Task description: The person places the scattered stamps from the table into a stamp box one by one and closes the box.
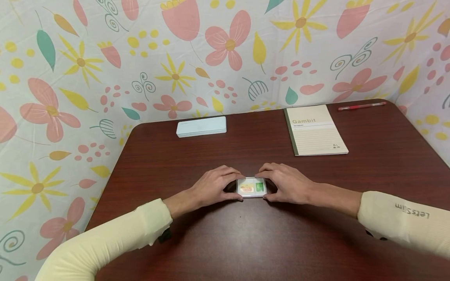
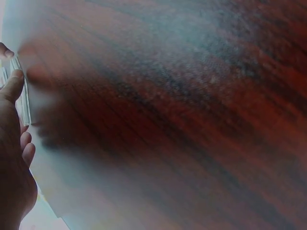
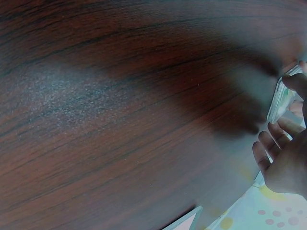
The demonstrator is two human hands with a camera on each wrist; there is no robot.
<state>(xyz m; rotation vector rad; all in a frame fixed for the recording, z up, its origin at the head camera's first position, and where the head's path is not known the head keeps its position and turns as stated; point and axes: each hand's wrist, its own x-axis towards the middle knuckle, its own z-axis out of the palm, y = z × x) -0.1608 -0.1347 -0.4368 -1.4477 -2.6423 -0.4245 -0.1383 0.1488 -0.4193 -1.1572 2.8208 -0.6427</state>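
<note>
A small flat rectangular case (image 1: pixel 251 187) with pale edges lies near the middle of the table, showing a yellow-orange picture and a green one on its top face. My left hand (image 1: pixel 216 183) pinches its left end between thumb and fingers. At the right end, my right hand (image 1: pixel 286 182) grips it the same way. From the left wrist, the clear edge of the case (image 2: pixel 26 103) shows beside the left thumb. In the right wrist view the case (image 3: pixel 277 101) is partly hidden by the right hand (image 3: pixel 288 158). What the case contains cannot be made out.
On the dark wooden table (image 1: pixel 225 242), a light blue flat box (image 1: pixel 201 127) lies at the back left. A notebook (image 1: pixel 316 130) marked "Gambit" lies at the back right, with a red pen (image 1: pixel 362 106) beyond it. Flower-patterned cloth (image 1: pixel 140 58) hangs behind the table.
</note>
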